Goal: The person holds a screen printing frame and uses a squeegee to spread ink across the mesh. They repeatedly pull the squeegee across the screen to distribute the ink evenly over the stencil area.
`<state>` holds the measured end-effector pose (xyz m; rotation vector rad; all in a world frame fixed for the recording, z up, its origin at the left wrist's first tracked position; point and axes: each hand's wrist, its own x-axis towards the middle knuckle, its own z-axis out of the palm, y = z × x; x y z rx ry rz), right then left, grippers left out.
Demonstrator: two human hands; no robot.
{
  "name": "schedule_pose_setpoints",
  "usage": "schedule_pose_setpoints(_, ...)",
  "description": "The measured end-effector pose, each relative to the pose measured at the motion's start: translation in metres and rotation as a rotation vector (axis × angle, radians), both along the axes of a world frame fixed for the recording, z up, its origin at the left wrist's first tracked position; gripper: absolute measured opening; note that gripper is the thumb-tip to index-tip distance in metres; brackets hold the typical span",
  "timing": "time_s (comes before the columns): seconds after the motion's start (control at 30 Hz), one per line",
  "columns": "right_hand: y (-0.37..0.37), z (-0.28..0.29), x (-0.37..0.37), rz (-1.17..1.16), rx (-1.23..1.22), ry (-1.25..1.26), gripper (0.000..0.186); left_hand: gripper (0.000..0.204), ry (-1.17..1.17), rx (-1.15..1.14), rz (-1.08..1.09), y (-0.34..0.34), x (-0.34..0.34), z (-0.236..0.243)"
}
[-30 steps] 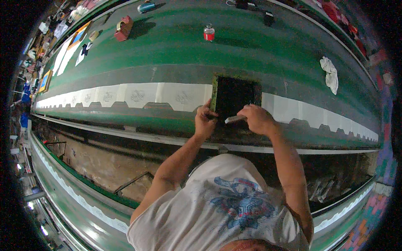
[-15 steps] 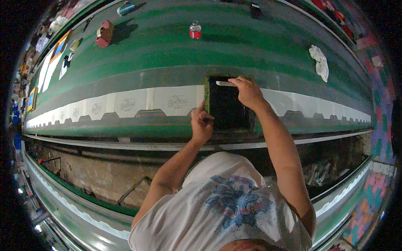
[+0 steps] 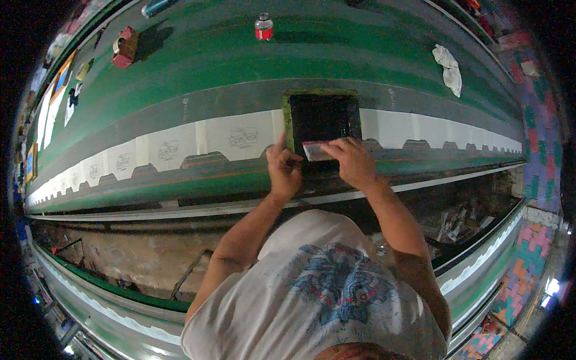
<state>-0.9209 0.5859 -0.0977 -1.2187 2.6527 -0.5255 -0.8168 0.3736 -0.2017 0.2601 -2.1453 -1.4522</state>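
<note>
Right hand [image 3: 354, 161]: grip clenched on a squeegee [image 3: 316, 150], a short pale bar held flat and crosswise at the near end of the screen [image 3: 323, 117]. Fingers over the top edge, thumb side toward the person.

Left hand [image 3: 283, 171]: no grip on anything; fingers bent, index finger raised and pressing the near-left corner of the frame, steadying it.

Screen: dark mesh in a yellow-green frame, lying flat on the white cloth strip [image 3: 180, 144] that runs the length of the long green worktop [image 3: 198, 66]. To its left the strip carries a row of faint printed motifs, evenly spaced; to its right the strip looks blank.

Step in hand, as judged: one print pass at this station, with the squeegee at the near end of the mesh. Whether this is the start or the finish of a stroke cannot be told from the one view.

Next move calls for: even pressure across the blade, frame kept from shifting under the left hand, then a clean vertical lift so the wet print is not smeared; the blank stretch to the right suggests that is the next station.

Also on the worktop, well apart: small bottle with red label [image 3: 263, 26], white rag [image 3: 449, 67], red block-shaped object [image 3: 125, 47].
</note>
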Motion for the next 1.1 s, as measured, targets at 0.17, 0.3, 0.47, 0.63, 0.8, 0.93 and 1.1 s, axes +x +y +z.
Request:
schedule_pose_setpoints(0.17, 0.019, 0.003, 0.039, 0.033, -0.011, 0.059, 0.056, 0.021, -0.105, -0.088, -0.007, -0.005, 0.0, 0.013)
schedule_pose_setpoints(0.3, 0.026, 0.002, 0.046, 0.025, -0.07, 0.006, 0.053, 0.025, -0.087, -0.097, 0.0, -0.003, -0.002, 0.013)
schedule_pose_setpoints(0.47, 0.05, -0.001, 0.046, -0.028, -0.256, 0.006, 0.048, 0.029, -0.002, -0.113, 0.004, -0.003, -0.005, 0.004)
schedule_pose_setpoints(0.63, 0.102, -0.016, 0.034, -0.079, -0.369, 0.08, 0.051, 0.032, 0.026, -0.151, -0.02, 0.042, -0.023, 0.024)
schedule_pose_setpoints(0.8, 0.172, -0.021, 0.014, -0.15, -0.437, 0.06, 0.053, 0.031, 0.102, -0.159, -0.031, 0.119, -0.056, 0.012)
schedule_pose_setpoints(0.93, 0.226, -0.019, -0.004, -0.163, -0.456, 0.051, 0.053, 0.031, 0.112, -0.098, -0.039, 0.171, -0.077, -0.014)
schedule_pose_setpoints(1.1, 0.269, -0.021, -0.023, -0.106, -0.5, 0.048, 0.05, 0.033, 0.048, 0.325, -0.041, 0.208, -0.088, -0.051)
